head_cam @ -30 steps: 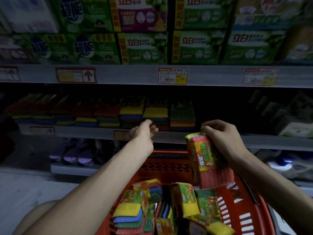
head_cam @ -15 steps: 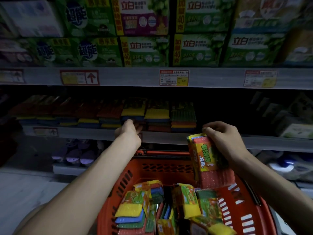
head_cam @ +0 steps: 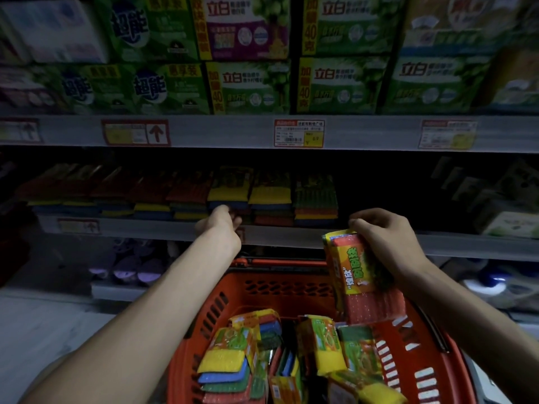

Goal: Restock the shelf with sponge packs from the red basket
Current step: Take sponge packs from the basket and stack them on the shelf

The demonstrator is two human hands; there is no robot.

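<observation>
Red basket [head_cam: 306, 287] below both hands holds many sponge packs [head_cam: 230, 363], so most restocking remains. Right hand [head_cam: 385, 240] grips one sponge pack [head_cam: 358, 272]; left hand [head_cam: 218, 225], fingers curled, touches stacked packs [head_cam: 230, 193] on the shelf [head_cam: 291, 236].

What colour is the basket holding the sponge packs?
Red-orange, seen in the head view: basket.

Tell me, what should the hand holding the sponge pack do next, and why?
Probably lift the sponge pack up and forward into the dark gap on the shelf, just right of the last stack. The right hand grips it by its top over the red basket, already near shelf height. The left hand is at the stacks further left, out of the way.
</observation>
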